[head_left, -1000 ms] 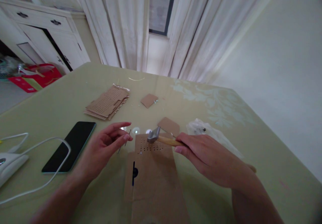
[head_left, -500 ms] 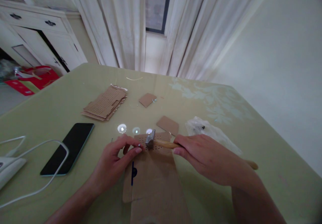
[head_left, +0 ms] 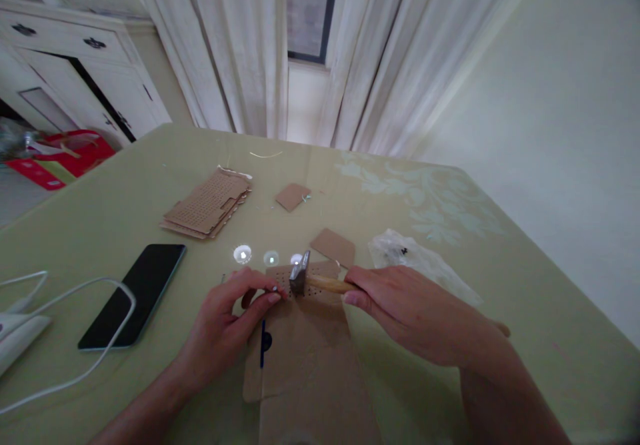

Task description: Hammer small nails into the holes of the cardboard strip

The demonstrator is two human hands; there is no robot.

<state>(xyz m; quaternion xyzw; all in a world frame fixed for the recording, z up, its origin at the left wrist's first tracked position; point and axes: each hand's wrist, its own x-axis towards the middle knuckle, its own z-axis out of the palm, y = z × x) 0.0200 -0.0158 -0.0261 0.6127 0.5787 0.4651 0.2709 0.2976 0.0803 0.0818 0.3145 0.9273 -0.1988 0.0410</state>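
Note:
My right hand (head_left: 407,312) is wrapped around the wooden handle of a hammer (head_left: 323,284). Its metal head hovers low over a perforated brown card (head_left: 327,270), just right of my left fingertips. Thumb and forefinger of my left hand (head_left: 225,315) pinch a small nail (head_left: 275,289), of which only the shiny head shows, at the card's left part. Under my left fingertips and reaching toward me lies a larger piece of brown cardboard (head_left: 315,372), with a dark blue mark at its left side.
Left of my hands lie a phone (head_left: 135,295) and a white charging cable (head_left: 131,298). Farther back are a stack of perforated cards (head_left: 207,203) and small brown cards (head_left: 293,196), (head_left: 333,246). A clear plastic bag (head_left: 425,265) rests behind my right hand.
The view has shifted very slightly. The hammer head sits a touch lower in the picture relative to the left fingers; both hands keep their grips.

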